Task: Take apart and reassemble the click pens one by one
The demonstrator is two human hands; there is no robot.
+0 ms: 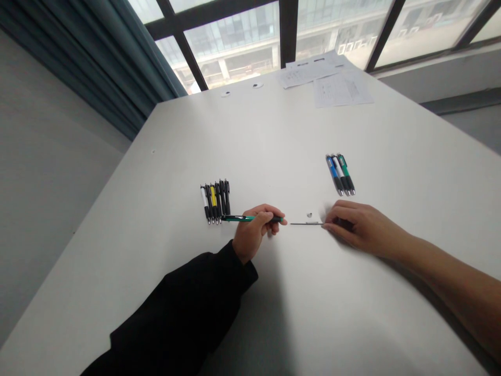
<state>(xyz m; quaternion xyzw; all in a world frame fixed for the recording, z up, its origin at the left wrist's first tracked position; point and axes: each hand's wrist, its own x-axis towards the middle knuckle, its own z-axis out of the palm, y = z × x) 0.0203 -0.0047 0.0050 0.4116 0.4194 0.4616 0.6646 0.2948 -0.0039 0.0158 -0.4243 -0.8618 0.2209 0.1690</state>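
My left hand [258,227] is closed around a green and black pen barrel [235,218], held level with one end pointing right. Between thumb and fingertips, my right hand [348,222] pinches the end of a thin dark pen refill [303,224], which points left toward the barrel, with a gap between them. Just beyond the refill lies a small metallic tip piece [309,214]. A tiny spring-like part [312,223] shows right along the refill; whether it is on it or behind it I cannot tell.
Left of centre lies a row of several pens [214,202], white, yellow and black. Three pens [340,174], blue, white and green, rest beyond my right hand. Papers [340,89] lie at the white table's [176,136] far edge, near two small white pieces [257,85].
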